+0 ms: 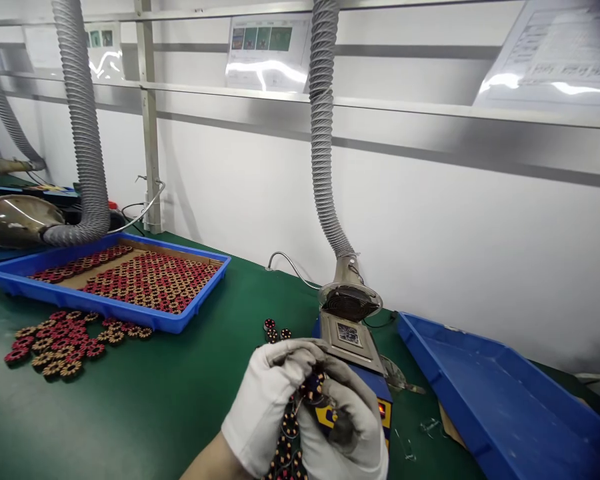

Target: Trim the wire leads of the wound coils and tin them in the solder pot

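Ring-shaped part (314,387): dark, segmented rim; clamped between the fabric-gloved left hand (273,393) and right hand (353,413), fingers curled nearly closed, above similar rings (289,443). Surface: smooth green bench (180,413), bearing 2 blue plastic trays (180,323). Rear: white wall (240,193), 3 ribbed grey hoses (323,113)

The left hand (275,400) wore a white glove (253,407), its forearm (215,461) bare; the right hand (347,407) wore a whitish glove (367,437) with dark-grey smudges.
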A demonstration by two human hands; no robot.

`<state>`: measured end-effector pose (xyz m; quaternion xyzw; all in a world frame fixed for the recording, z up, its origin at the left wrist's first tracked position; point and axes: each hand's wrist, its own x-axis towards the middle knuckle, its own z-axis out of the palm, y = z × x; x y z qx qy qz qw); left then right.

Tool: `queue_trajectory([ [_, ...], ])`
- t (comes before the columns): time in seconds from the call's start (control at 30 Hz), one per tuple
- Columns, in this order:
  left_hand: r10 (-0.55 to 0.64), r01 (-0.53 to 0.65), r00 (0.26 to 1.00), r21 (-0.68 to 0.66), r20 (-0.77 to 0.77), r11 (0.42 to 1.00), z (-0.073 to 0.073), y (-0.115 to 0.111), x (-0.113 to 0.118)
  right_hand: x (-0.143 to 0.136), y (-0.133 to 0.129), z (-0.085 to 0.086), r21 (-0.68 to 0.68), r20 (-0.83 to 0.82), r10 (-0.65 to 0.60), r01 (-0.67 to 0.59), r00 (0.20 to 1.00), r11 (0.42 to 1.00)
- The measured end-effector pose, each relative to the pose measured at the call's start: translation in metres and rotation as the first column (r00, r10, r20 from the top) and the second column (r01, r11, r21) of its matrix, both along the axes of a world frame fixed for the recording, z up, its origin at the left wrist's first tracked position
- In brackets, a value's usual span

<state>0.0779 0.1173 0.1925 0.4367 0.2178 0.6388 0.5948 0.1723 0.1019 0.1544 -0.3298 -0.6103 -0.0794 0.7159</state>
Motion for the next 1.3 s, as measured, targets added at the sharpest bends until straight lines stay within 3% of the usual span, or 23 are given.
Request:
queue_trajectory([
  [0.1, 0.121, -0.122, 0.992, 0.012, 0.041, 0.992, 0.002, 0.003, -0.004, 0.002, 0.004, 0.002, 0.009, -0.127, -0.029, 0.030, 0.992, 1.000],
  [0.23, 0.018, -0.031, 0.989, -0.087, -0.149, 0.996, 0.009, 0.002, -0.007, 0.001, 0.003, 0.001, 0.002, -0.153, -0.013, 0.014, 0.988, 1.000],
  [0.3, 0.046, -0.058, 0.992, -0.096, -0.121, 0.994, 0.008, 0.000, -0.005, 0.001, 0.001, -0.001, -0.023, -0.147, -0.010, 0.007, 0.989, 1.000],
  [0.47, 0.227, -0.226, 0.974, 0.069, -0.003, 0.972, 0.003, -0.003, -0.008, 0.001, 0.002, -0.003, -0.011, -0.123, 0.029, -0.031, 0.992, 0.999],
  [0.63, 0.032, -0.041, 0.991, -0.066, -0.129, 0.997, 0.010, -0.003, -0.008, -0.001, 0.001, -0.003, -0.011, -0.124, 0.053, -0.055, 0.991, 0.998],
  [0.83, 0.037, -0.043, 0.998, -0.120, -0.051, 0.992, 0.009, -0.001, -0.004, -0.002, -0.001, -0.003, -0.021, -0.082, 0.069, -0.071, 0.994, 0.997],
  [0.93, 0.091, -0.093, 0.994, -0.044, -0.053, 0.995, 0.010, -0.001, -0.010, 0.001, -0.001, -0.002, -0.043, -0.043, 0.061, -0.063, 0.997, 0.997],
  [1.03, 0.080, -0.078, 0.978, 0.018, -0.191, 0.997, 0.014, -0.004, -0.013, 0.005, -0.001, -0.001, -0.033, 0.021, 0.039, -0.039, 0.999, 0.999],
  [1.13, 0.025, -0.043, 0.952, -0.050, -0.306, 0.998, 0.015, -0.006, -0.010, 0.008, -0.001, -0.001, -0.031, 0.117, 0.018, -0.014, 0.993, 0.999],
  [1.23, 0.013, -0.038, 0.977, -0.111, -0.211, 0.993, 0.011, -0.001, -0.008, 0.004, -0.002, -0.003, -0.071, 0.117, 0.017, -0.009, 0.993, 0.997],
  [1.3, 0.086, -0.095, 0.991, -0.089, -0.102, 0.991, 0.008, 0.006, -0.012, -0.001, -0.002, -0.005, -0.115, 0.021, 0.026, -0.023, 0.999, 0.993],
])
